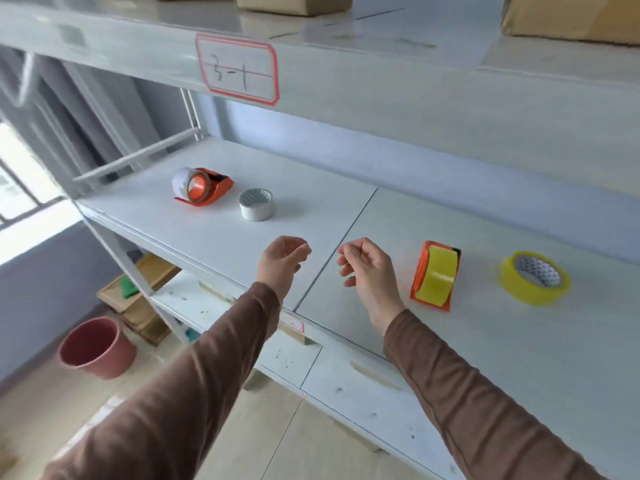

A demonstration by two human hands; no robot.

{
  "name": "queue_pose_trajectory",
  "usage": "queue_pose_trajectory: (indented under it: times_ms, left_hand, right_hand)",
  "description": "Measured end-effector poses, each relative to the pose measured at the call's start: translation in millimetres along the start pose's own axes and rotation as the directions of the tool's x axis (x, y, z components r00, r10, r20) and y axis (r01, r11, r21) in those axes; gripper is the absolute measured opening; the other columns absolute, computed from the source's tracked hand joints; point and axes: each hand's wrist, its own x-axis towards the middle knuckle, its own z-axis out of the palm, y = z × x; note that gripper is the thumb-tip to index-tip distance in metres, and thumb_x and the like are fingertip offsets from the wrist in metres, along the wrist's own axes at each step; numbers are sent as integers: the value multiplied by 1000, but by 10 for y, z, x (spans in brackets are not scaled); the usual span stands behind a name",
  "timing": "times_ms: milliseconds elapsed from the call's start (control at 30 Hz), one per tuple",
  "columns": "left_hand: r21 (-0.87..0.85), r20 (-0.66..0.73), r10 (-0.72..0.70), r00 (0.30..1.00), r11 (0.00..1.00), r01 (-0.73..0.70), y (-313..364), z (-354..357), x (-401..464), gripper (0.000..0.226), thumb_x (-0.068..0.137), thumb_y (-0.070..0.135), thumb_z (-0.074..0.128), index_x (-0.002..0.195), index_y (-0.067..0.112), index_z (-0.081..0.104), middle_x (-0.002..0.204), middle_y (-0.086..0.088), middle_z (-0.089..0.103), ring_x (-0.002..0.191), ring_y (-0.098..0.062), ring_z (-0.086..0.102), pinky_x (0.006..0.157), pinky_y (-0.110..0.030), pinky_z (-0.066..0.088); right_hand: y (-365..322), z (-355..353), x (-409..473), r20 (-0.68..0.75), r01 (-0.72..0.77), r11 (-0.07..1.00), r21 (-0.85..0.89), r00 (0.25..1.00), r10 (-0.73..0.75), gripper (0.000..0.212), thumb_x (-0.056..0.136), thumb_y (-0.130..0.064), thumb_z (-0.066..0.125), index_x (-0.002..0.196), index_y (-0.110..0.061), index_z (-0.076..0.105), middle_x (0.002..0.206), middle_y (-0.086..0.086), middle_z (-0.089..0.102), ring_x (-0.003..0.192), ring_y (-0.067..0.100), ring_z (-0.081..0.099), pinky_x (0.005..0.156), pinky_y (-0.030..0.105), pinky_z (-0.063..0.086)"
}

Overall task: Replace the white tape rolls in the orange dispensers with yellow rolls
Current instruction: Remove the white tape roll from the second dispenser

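Note:
On the white shelf [311,188], an orange dispenser [204,187] holding a white roll lies at the back left. A loose white tape roll [257,204] stands just right of it. Further right, a second orange dispenser [437,276] carries a yellow roll, and a loose yellow tape roll [535,278] lies flat beside it. My left hand [282,259] and my right hand [367,268] hover over the shelf's front middle, fingers loosely curled and apart, holding nothing. The right hand is a short way left of the yellow-loaded dispenser.
An upper shelf with a red-bordered label [238,69] and cardboard boxes [571,19] overhangs the work area. A lower shelf [346,379] sits below. On the floor at left stand a pink bucket [97,346] and stacked cardboard [145,296].

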Motion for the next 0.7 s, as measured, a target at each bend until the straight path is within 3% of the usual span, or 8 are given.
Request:
queue_pose_trajectory:
  times_ms: [300,700]
  left_hand:
    - [-57,-169,-27,985,998,18,63,-1418,14,7,97,10,62,101,6,67,95,-11,72,90,-27,66,92,-44,54]
    - [-83,-108,-61,992,995,52,99,-2850,458,7,98,13,62,98,9,68,92,-8,73,87,-23,68,85,-35,57]
  right_hand:
    - [-24,1295,15,130,-64,998,4,990,63,16,96,-16,56,83,-14,66,74,1,65,66,15,57,55,26,46]
    - [-60,2781,96,102,-92,996,11,991,90,16,95,-18,56,83,-17,66,77,1,65,69,14,58,60,30,49]
